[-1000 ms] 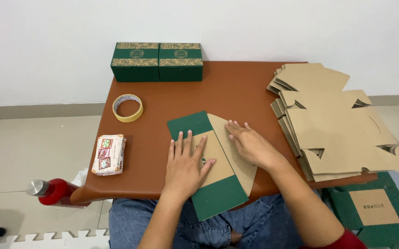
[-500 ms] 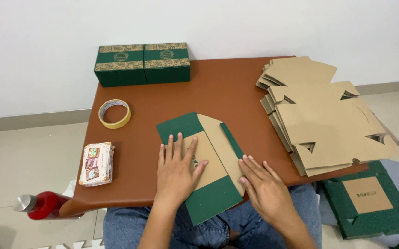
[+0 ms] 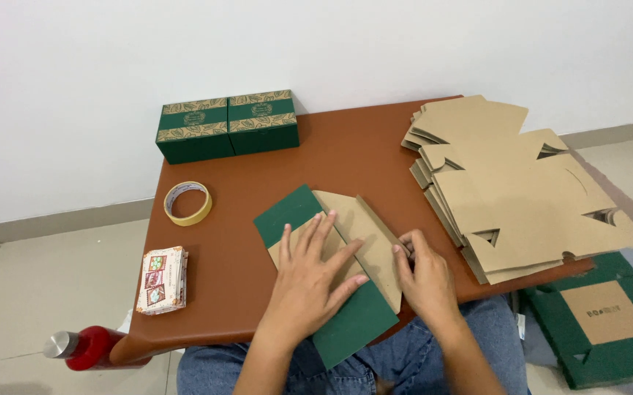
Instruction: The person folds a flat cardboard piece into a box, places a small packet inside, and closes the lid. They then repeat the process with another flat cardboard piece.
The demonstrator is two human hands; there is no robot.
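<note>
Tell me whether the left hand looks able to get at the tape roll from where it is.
Probably yes. The left hand lies flat on the green cardboard sheet, and only bare table shows between it and the tape roll.

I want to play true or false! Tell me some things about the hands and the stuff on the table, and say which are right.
1. The left hand lies flat on the green and brown card sheet. True.
2. The right hand holds the tape roll. False: it presses the sheet's right edge; the tape lies apart.
3. Two green boxes stand side by side at the table's far edge. True.
4. The stack of flat brown card is on the left. False: on the right.
</note>
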